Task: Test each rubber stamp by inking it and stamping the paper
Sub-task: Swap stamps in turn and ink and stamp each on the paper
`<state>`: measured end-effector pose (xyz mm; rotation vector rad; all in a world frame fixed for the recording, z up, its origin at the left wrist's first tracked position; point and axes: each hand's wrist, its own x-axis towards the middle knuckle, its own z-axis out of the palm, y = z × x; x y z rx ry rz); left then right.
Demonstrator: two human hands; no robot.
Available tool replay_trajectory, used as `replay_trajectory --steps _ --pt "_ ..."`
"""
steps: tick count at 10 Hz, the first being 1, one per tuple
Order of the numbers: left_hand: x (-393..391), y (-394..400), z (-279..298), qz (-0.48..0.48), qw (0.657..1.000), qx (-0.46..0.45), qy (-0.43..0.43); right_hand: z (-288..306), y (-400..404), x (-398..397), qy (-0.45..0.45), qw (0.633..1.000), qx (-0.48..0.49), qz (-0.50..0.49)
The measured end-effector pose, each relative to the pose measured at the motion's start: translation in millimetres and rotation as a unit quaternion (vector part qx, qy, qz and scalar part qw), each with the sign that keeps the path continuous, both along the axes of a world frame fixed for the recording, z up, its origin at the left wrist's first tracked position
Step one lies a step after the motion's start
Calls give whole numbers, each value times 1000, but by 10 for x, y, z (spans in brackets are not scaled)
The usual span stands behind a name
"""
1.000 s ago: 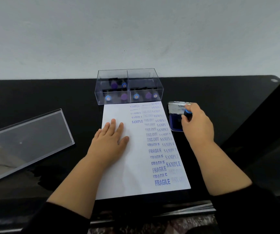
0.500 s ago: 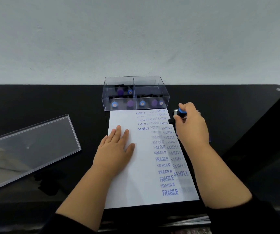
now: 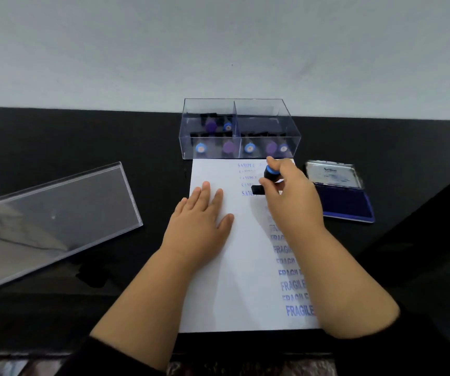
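A white sheet of paper (image 3: pixel 234 280) lies on the black table, printed with blue SAMPLE and FRAGILE marks. My left hand (image 3: pixel 202 223) rests flat on the sheet's left half. My right hand (image 3: pixel 291 202) grips a black rubber stamp with a blue-topped handle (image 3: pixel 268 176), its base on or just above the upper part of the sheet. The open blue ink pad (image 3: pixel 345 204) lies to the right of the paper, its lid standing up behind it.
A clear plastic box (image 3: pixel 238 131) with several blue and purple stamps stands behind the paper by the wall. Its clear lid (image 3: pixel 47 221) lies at the left. The black table (image 3: pixel 82 137) ends at a white wall.
My right hand has carried the stamp from the ink pad leftward onto the upper part of the paper. My left hand has stayed flat on the sheet.
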<state>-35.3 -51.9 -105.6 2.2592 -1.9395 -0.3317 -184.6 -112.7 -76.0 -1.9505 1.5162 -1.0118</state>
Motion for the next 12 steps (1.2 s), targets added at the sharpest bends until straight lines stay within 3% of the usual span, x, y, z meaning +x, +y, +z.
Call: replay_trajectory --steps 3,9,11,12 --pt "1 -2 -17 -1 1000 2 -5 -68 77 85 75 997 -15 25" --pt "4 4 -22 -4 1000 4 -6 -124 96 128 110 993 -25 16" --pt "-5 4 -13 -4 1000 8 -11 -178 95 135 82 996 -42 17" --pt "-4 3 -19 -5 1000 8 -10 -166 66 83 -9 999 -38 -19"
